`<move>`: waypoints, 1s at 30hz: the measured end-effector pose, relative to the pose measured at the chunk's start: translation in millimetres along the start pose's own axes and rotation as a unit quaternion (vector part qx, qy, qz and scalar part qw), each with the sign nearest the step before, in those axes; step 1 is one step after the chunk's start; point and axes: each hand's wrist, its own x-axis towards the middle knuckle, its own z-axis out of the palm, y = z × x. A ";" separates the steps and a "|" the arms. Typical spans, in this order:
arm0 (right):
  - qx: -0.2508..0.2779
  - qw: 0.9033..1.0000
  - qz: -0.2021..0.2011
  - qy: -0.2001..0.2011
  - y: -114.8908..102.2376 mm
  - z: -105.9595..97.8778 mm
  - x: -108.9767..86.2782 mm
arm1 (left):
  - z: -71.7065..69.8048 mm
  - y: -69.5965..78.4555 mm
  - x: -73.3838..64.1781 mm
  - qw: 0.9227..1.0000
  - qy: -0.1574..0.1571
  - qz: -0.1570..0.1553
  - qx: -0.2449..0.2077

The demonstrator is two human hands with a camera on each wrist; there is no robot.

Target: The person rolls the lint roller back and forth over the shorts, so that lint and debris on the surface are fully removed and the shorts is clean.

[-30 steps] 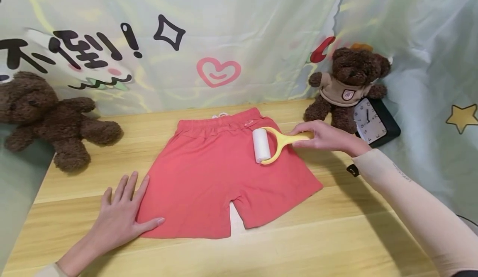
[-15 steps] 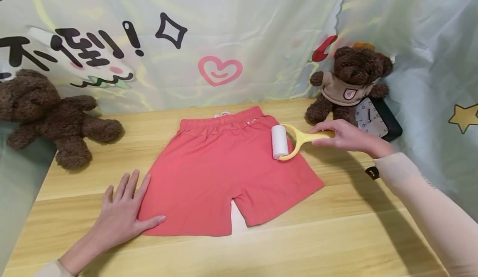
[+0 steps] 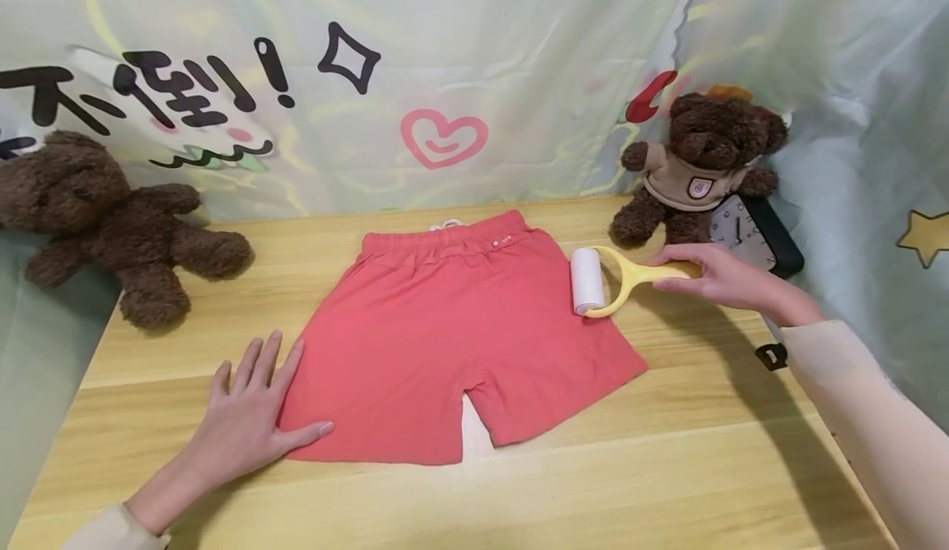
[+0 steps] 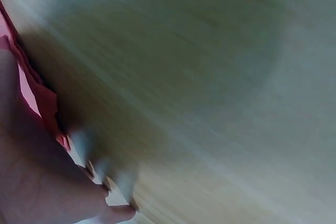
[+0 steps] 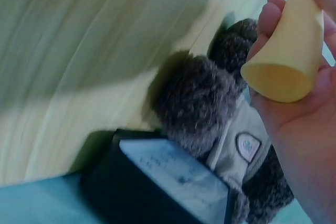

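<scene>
Red shorts (image 3: 437, 328) lie flat on the wooden table (image 3: 563, 492), waistband toward the back. My left hand (image 3: 252, 410) rests with spread fingers on their left edge, thumb on the cloth near the hem. In the left wrist view the same hand (image 4: 42, 177) sits beside a strip of red fabric. My right hand (image 3: 719, 274) grips the yellow handle of a lint roller (image 3: 588, 281), its white roll at the right edge of the shorts. From the right wrist view, the hollow end of the yellow handle (image 5: 283, 72) shows against the palm.
A brown teddy bear (image 3: 111, 212) sits at the left back. Another bear in a beige shirt (image 3: 689, 171) sits at the right back, with a black-framed clock (image 3: 749, 229) beside it. A small black clip (image 3: 771, 356) is at the table's right edge. Printed cloth (image 3: 534, 81) hangs behind.
My right hand has moved the lint roller rightward across the shorts to their right edge. The left hand stays on the left edge. The head view has shifted slightly.
</scene>
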 end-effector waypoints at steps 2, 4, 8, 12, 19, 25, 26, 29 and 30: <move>-0.007 1.000 0.023 0.003 -1.7 -4.3 -6.3 | 0.0 -0.2 0.3 1.000 -0.001 -0.001 -0.001; -0.019 0.999 0.049 0.014 -3.1 -7.9 -12.6 | -0.2 -0.3 0.0 1.000 -0.003 -0.003 -0.002; -0.028 0.995 0.080 0.048 -3.4 -9.2 -23.8 | -1.6 0.2 -0.9 1.000 -0.005 -0.006 -0.002; -0.025 0.993 0.067 0.090 -7.5 -5.0 -32.1 | -2.7 0.2 -2.2 1.000 -0.001 0.002 0.003; -0.030 0.989 0.014 0.146 -30.9 5.5 -35.0 | -5.5 0.0 -6.7 1.000 -0.011 -0.006 0.005; -0.015 0.986 -0.015 0.164 -53.4 19.2 -23.2 | -6.6 -1.1 -16.9 0.998 -0.034 -0.043 -0.011; -0.008 0.986 -0.019 0.164 -57.4 22.3 -20.9 | -6.3 -1.9 -19.0 0.998 -0.035 -0.047 -0.013; 0.013 0.987 -0.029 0.160 -72.0 32.6 -13.9 | -5.7 -5.5 -25.1 0.998 -0.030 -0.055 -0.024; 0.018 0.987 -0.032 0.158 -77.5 36.4 -11.2 | -5.9 -6.8 -26.9 0.998 -0.030 -0.057 -0.027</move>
